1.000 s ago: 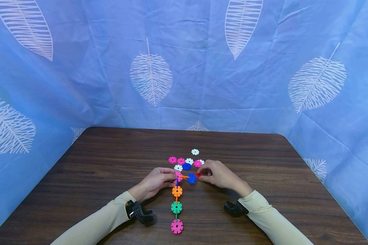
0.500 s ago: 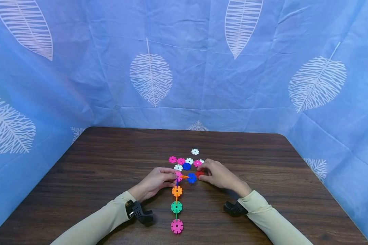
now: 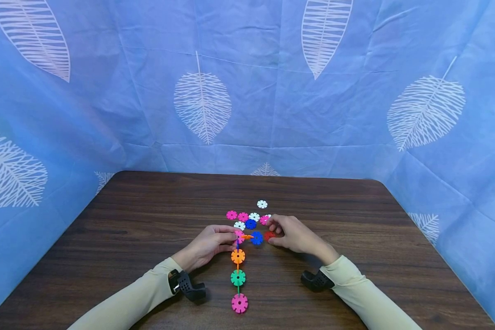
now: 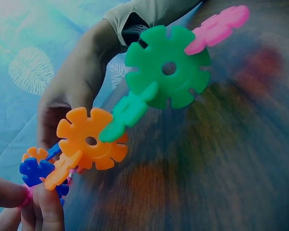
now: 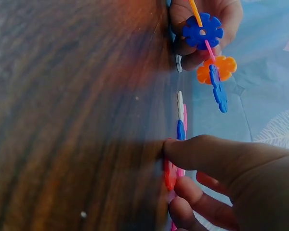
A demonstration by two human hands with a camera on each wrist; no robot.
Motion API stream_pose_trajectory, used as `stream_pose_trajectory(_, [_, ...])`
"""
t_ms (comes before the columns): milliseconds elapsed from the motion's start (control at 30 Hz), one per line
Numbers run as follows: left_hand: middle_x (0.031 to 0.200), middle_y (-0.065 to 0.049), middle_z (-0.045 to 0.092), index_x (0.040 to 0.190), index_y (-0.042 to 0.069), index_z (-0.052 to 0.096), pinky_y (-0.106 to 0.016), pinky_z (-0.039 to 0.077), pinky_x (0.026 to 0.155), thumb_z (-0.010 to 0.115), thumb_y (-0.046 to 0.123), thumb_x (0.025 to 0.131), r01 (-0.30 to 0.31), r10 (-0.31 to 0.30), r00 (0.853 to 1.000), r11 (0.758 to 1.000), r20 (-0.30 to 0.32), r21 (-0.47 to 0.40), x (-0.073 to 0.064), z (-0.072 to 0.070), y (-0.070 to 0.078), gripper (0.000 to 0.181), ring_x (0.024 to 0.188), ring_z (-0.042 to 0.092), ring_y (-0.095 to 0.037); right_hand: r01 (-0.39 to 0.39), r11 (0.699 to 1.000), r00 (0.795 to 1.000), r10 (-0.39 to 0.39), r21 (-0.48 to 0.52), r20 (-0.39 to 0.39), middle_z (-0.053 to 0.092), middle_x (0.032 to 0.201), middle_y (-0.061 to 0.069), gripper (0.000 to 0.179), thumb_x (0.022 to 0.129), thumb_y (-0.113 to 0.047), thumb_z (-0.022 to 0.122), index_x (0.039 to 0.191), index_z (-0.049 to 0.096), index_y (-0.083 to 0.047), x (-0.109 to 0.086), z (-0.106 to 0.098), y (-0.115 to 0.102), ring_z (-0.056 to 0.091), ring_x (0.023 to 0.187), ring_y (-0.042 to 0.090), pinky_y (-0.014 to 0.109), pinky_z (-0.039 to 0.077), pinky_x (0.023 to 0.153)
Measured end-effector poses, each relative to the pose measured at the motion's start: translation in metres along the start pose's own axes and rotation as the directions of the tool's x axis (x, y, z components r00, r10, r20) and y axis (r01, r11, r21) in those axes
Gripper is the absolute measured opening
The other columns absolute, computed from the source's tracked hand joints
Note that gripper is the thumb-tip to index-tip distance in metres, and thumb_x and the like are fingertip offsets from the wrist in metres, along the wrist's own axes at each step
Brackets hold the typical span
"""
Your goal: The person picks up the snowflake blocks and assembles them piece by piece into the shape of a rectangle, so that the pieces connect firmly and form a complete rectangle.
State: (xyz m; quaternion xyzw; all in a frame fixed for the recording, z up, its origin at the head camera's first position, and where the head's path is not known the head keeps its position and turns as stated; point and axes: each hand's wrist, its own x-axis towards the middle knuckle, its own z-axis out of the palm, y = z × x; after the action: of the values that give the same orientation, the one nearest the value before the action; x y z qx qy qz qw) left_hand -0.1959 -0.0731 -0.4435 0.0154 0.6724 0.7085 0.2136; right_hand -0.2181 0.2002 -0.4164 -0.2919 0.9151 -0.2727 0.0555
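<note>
A chain of notched interlocking discs hangs from my left hand (image 3: pixel 209 245), whose thumb and fingers pinch a pink disc (image 3: pixel 239 237) at its top. Downward from there come an orange disc (image 3: pixel 238 256), a green disc (image 4: pixel 149 62) and a pink end disc (image 3: pixel 239 303), with discs set edge-on between them. To the right an orange link carries a blue disc (image 3: pixel 256 238). My right hand (image 3: pixel 294 234) is low at the table, thumb and curled fingers about a red disc (image 5: pixel 170 175), which the thumb partly covers in the head view.
Loose discs lie just beyond the hands on the dark wood table (image 3: pixel 156 206): several pink, such as a pink disc (image 3: pixel 231 215), several white, with a white disc (image 3: pixel 261 204) farthest back, and a blue disc (image 3: pixel 250 224). A blue leaf-print cloth (image 3: pixel 255 114) hangs behind the table.
The red disc and the right fingertips have shifted slightly right, widening the gap to the chain's blue disc. The chain's lower end has swung a little up and right; the left hand keeps its grip.
</note>
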Motion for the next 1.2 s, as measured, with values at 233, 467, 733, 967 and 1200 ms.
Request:
stream_pose_trajectory(233, [0.102, -0.01, 0.072, 0.129, -0.006, 0.064, -0.029, 0.06, 0.083, 0.063, 0.007, 0.1, 0.004, -0.004, 1.0, 1.0, -0.006, -0.003, -0.001, 0.0008, 0.0011, 0.032, 0.082, 0.067, -0.014, 0.015, 1.0, 1.0, -0.015, -0.023, 0.003, 0.069, 0.102, 0.0, 0.031, 0.09, -0.01, 0.079, 0.118, 0.068, -0.005, 0.0014, -0.0012, 0.0003, 0.062, 0.088, 0.013, 0.03, 0.056, 0.079])
stream_pose_trajectory(467, [0.104, -0.011, 0.072, 0.13, -0.006, 0.063, -0.03, 0.06, 0.084, 0.063, 0.007, 0.1, 0.011, -0.011, 1.0, 1.0, -0.013, -0.001, -0.001, 0.0005, 0.0009, 0.032, 0.083, 0.068, -0.015, 0.032, 0.999, 0.999, -0.032, -0.008, 0.009, 0.065, 0.097, -0.002, 0.032, 0.087, -0.01, 0.081, 0.115, 0.066, -0.004, 0.0014, -0.0007, 0.0017, 0.06, 0.085, 0.012, 0.026, 0.054, 0.075])
stream_pose_trajectory(733, [0.099, -0.008, 0.071, 0.128, -0.006, 0.065, -0.028, 0.06, 0.082, 0.063, 0.008, 0.1, 0.009, -0.01, 1.0, 1.0, -0.007, -0.018, 0.0001, 0.0007, 0.0015, 0.03, 0.082, 0.067, -0.014, -0.005, 0.999, 1.0, 0.005, 0.042, 0.002, 0.065, 0.088, -0.001, 0.022, 0.089, -0.01, 0.08, 0.109, 0.071, -0.007, -0.0009, -0.0046, 0.0005, 0.055, 0.07, 0.008, 0.023, 0.048, 0.062])
stream_pose_trajectory(967, [0.102, -0.009, 0.07, 0.13, -0.005, 0.063, -0.028, 0.06, 0.082, 0.062, 0.008, 0.101, 0.014, -0.015, 1.0, 0.999, -0.023, -0.034, -0.0007, 0.0004, 0.0016, 0.032, 0.082, 0.067, -0.014, -0.045, 0.996, 0.999, 0.046, 0.082, -0.011, 0.067, 0.087, -0.005, 0.024, 0.089, -0.017, 0.08, 0.11, 0.073, -0.009, -0.0001, -0.0067, 0.004, 0.06, 0.067, 0.009, 0.025, 0.052, 0.062])
stream_pose_trajectory(1200, [0.104, -0.01, 0.069, 0.132, -0.004, 0.063, -0.029, 0.06, 0.083, 0.061, 0.009, 0.102, 0.027, -0.029, 0.999, 0.998, -0.044, -0.05, -0.0021, 0.0007, 0.0026, 0.033, 0.085, 0.066, -0.015, -0.032, 0.97, 0.999, 0.035, 0.243, -0.009, 0.072, 0.092, 0.002, 0.027, 0.095, -0.014, 0.074, 0.12, 0.069, -0.006, 0.0001, -0.0091, 0.0068, 0.07, 0.073, 0.014, 0.026, 0.059, 0.066])
